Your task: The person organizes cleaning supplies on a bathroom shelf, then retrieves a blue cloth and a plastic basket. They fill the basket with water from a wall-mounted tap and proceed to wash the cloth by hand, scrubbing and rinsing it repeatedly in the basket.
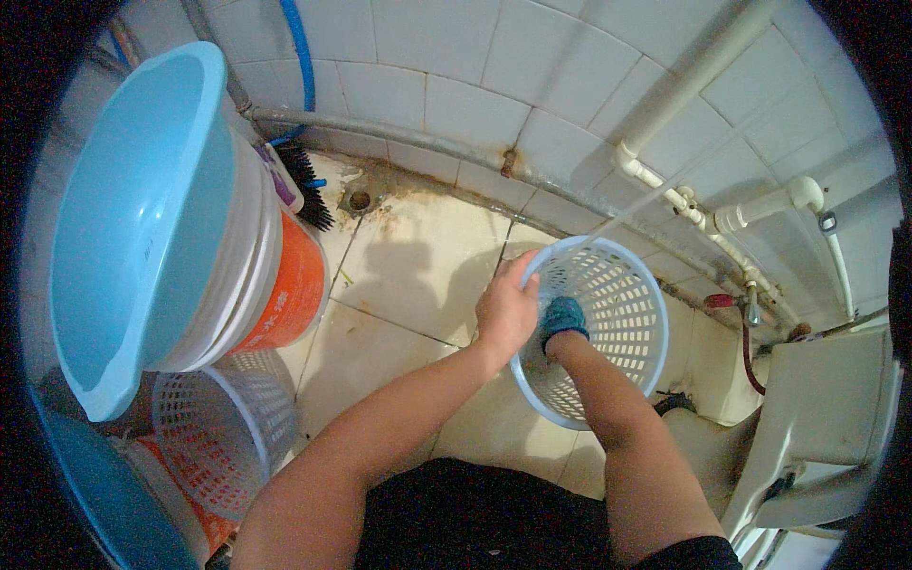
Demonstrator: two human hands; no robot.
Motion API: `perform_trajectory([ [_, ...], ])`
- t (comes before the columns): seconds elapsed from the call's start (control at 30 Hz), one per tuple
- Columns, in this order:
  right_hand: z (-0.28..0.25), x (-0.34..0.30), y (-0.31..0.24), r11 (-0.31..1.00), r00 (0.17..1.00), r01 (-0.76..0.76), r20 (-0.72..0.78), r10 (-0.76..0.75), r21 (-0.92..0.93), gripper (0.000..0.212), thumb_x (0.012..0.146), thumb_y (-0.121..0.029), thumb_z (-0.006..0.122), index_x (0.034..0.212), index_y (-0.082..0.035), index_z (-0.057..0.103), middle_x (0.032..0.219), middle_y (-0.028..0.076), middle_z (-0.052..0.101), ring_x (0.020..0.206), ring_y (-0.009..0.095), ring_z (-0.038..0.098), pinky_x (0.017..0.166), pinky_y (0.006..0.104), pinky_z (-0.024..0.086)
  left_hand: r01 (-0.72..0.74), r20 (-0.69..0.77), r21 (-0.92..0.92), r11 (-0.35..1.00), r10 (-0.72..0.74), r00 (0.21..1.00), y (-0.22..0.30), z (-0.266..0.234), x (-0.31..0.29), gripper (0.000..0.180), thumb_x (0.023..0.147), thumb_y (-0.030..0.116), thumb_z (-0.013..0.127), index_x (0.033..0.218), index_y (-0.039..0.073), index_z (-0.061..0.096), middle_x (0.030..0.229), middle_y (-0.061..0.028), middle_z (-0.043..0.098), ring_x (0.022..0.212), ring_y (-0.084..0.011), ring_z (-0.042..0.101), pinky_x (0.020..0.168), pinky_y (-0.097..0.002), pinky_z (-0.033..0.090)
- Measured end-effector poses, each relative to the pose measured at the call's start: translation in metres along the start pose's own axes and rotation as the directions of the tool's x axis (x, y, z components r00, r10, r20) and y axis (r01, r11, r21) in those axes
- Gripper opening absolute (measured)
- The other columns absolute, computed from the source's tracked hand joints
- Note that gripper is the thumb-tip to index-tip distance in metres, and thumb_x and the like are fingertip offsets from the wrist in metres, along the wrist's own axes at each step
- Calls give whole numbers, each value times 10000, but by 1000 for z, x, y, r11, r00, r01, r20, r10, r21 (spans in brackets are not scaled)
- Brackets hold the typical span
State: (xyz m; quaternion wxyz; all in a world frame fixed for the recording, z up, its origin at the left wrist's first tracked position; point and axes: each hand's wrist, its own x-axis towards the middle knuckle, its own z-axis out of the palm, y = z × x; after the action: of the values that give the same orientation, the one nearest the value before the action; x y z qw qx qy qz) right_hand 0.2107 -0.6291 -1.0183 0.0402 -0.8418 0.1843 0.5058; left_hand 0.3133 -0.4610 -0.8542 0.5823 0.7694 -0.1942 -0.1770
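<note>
A light blue plastic basket point(657, 313) with slotted walls is tilted above the tiled floor, its mouth facing me. My left hand point(506, 309) grips its left rim, thumb over the edge. Inside the basket is my right hand, covered by a teal, rough-textured mitt or cloth point(564, 317) that ends at the wrist. That covering lies near the inner wall and hides the fingers. A thin pale streak point(627, 211), resembling a stream of water, slants from the upper right to the basket's far rim.
At left, a blue basin point(142, 228) tops stacked white and orange buckets point(285, 290), with a second slotted basket point(261, 418) below. A black-bristled brush point(309, 190) stands near a floor drain point(359, 199). Pipes point(665, 185) line the tiled wall; a toilet point(817, 408) is at right.
</note>
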Motion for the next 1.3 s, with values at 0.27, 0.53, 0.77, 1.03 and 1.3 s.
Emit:
perform_trajectory([
  [0.27,31,-21,-30,939,935,345,-93,-341,20,430,830,-253,507,1222,-79,531,1293,161,485,1193,314,459,1009,398,332,-45,-24,31,999,45,999,2,0,-4,343,878,143,506,1220,137,517,1143,-144,555,1022,-345,549,857,-414,434],
  [0.53,-10,6,-1,995,981,-32,-185,50,95,454,834,-266,501,1251,-88,515,1322,155,464,1218,313,439,1030,396,312,-27,-16,49,998,28,999,-1,0,-4,330,875,149,513,1205,135,526,1120,-129,570,1002,-341,560,834,-416,444],
  [0.77,40,-13,-21,990,991,130,-22,-131,-49,458,821,-283,528,1234,-86,534,1285,151,503,1179,328,475,1013,399,334,-23,-59,34,999,24,998,-3,3,-2,324,877,157,515,1200,148,539,1101,-121,576,987,-328,568,835,-403,443],
  [1.03,19,26,-48,581,860,506,-427,-281,638,305,793,-157,492,1035,-59,648,1116,213,599,1053,354,564,899,427,437,-15,-21,19,1000,15,1000,-2,6,-2,327,878,161,514,1203,137,535,1101,-125,577,984,-327,570,839,-404,444],
  [1.3,-18,-68,-63,899,869,438,-247,-429,-21,491,773,-209,590,1226,-39,509,1273,178,500,1191,312,463,1015,400,339,-18,-3,8,1000,18,1000,-2,5,-4,339,875,141,514,1214,132,521,1127,-128,571,1006,-326,563,854,-400,439],
])
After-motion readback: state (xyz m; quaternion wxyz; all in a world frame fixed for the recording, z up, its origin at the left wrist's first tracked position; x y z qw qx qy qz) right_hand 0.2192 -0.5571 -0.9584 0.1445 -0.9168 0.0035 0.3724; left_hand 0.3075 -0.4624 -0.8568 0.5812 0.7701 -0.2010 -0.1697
